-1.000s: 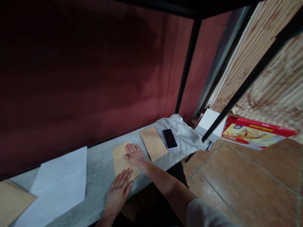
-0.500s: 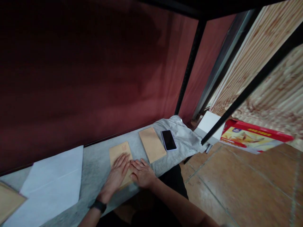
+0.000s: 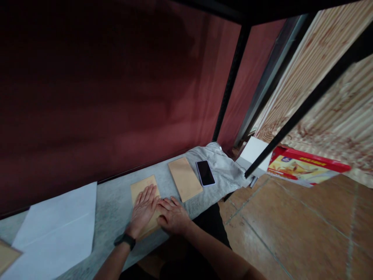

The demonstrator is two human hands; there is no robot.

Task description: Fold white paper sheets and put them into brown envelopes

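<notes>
Tan envelope [image 3: 142,184] lies flat on the grey surface [image 3: 113,206] under the person's hands. Left hand [image 3: 145,212] flat, fingers extended; right hand [image 3: 174,216] loosely bent at its four o'clock; neither grips. Second envelope [image 3: 185,179] at two o'clock, phone [image 3: 205,173] beyond.

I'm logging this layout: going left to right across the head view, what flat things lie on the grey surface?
First tan piece, cut off by the picture's edge → white sheet → second tan piece, under the left hand and right hand → third tan piece → phone.
</notes>
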